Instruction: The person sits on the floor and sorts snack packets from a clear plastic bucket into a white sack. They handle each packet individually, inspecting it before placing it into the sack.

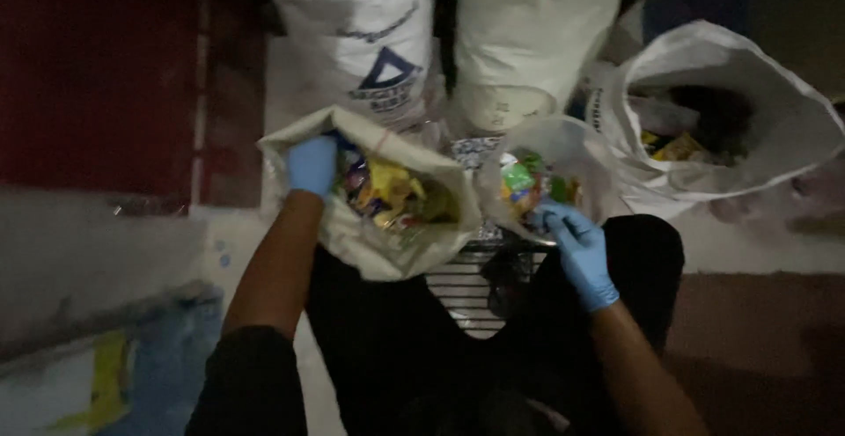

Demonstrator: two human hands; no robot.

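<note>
The person sits low, looking straight down, both hands in blue gloves. The left hand (pixel 311 165) is closed on the upper left rim of an open white sack (pixel 370 256), holding its mouth wide. Inside lies a jumble of coloured wrappers (pixel 396 194), yellow ones standing out, just to the right of that hand and touching the sack's inner wall. The sack's mouth runs long from upper left to lower right, tilted towards the person's lap.

The right hand (pixel 576 242) works at the near edge of a clear plastic bag (pixel 563 141), fingers curled on the rim or on something small inside; the dim light does not show which. That bag holds green and yellow packets (pixel 526 185), right at the fingertips. So each hand has its own bag, the two bags side by side and nearly touching, with the right hand nearer the clear one and well apart from the sack's contents.

Beyond stand two tall full white sacks (pixel 440 31), upright against each other, and to the far right a third open sack (pixel 775 110) with scraps inside. Everything rests on the floor (pixel 757 251), pale concrete, with a dark red wall (pixel 97 66) at the left. The room is dim and crowded.
</note>
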